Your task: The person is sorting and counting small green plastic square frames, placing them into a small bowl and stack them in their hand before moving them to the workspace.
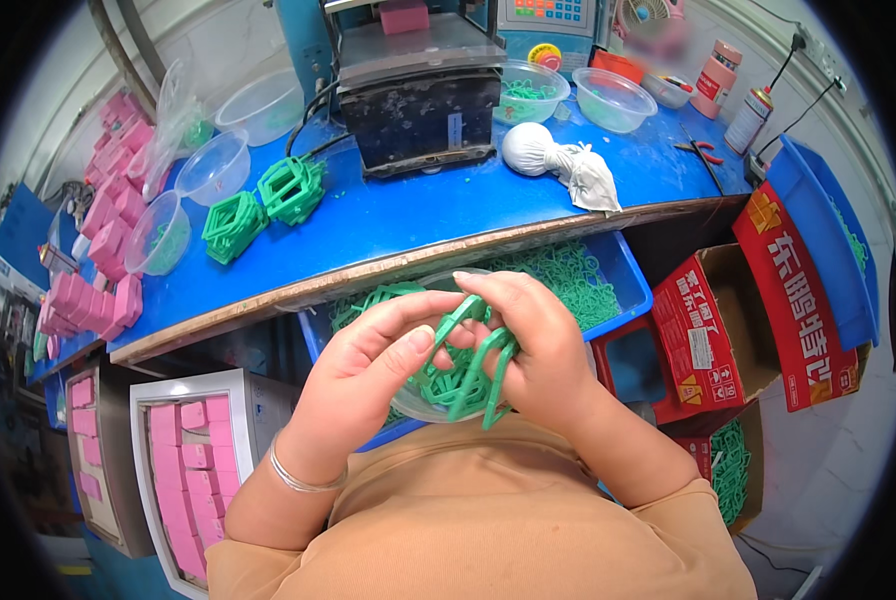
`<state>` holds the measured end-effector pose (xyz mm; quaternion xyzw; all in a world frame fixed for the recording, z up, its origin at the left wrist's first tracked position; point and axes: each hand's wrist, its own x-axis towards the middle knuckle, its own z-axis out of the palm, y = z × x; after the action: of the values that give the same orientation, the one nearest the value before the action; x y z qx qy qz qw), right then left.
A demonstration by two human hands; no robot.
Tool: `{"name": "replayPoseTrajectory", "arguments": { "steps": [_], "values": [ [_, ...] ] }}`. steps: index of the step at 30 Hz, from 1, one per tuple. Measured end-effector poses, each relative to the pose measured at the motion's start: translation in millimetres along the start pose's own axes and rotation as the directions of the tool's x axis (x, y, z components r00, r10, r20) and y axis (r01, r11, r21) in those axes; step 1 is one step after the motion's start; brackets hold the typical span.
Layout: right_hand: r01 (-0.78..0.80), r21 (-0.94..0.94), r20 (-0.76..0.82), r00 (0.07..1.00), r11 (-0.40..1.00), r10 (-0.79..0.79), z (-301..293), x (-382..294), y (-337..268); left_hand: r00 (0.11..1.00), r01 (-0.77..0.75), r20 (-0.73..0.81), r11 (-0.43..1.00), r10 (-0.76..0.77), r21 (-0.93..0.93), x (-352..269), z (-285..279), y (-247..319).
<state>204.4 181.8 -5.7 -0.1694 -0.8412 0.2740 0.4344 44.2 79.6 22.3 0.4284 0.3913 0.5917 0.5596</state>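
Note:
My left hand (365, 364) pinches a green plastic frame (455, 321) between its thumb and fingers. Opposite it, my right hand (538, 330) grips several similar green frames (485, 371), which hang down from its fingers. The fingertips of both hands meet around the pieces, so part of the grip is hidden. Beneath them is a clear plastic bowl (425, 412) with more green frames inside, partly covered by my hands. Behind and under the bowl sits a blue plastic tray (635, 306) full of small green pieces (545, 281).
A blue-topped bench (418, 202) carries a press (421, 120), stacked green frames (292, 187), a white cloth bundle (549, 157), clear bowls (215, 166) and pliers (707, 154). Pink blocks (114, 232) pile up at left, with a box of them (192, 472) below. Red cartons (692, 330) stand at right.

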Motion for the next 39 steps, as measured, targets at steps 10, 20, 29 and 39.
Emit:
{"name": "replayPoseTrajectory", "arguments": {
  "steps": [10, 20, 29, 39],
  "values": [
    [-0.261, 0.516, 0.034, 0.958, 0.816, 0.284, 2, -6, -6, 0.959, -0.019, -0.284, 0.994, -0.012, -0.106, 5, -6, -3],
    [-0.372, 0.544, 0.090, 0.917, 0.752, 0.389, 8, -6, 1, 0.939, 0.004, -0.343, 0.996, 0.028, 0.090, 7, -13, -11],
    [0.067, -0.021, -0.045, 0.997, 0.998, -0.068, 3, -1, -3, 0.919, -0.168, -0.295, 0.936, 0.263, 0.311, 0, 5, -13],
    [-0.131, 0.225, -0.124, 0.979, 0.965, 0.162, 2, -12, -2, 0.910, -0.278, -0.213, 0.906, 0.355, 0.318, -4, 20, -7]
  ]
}}
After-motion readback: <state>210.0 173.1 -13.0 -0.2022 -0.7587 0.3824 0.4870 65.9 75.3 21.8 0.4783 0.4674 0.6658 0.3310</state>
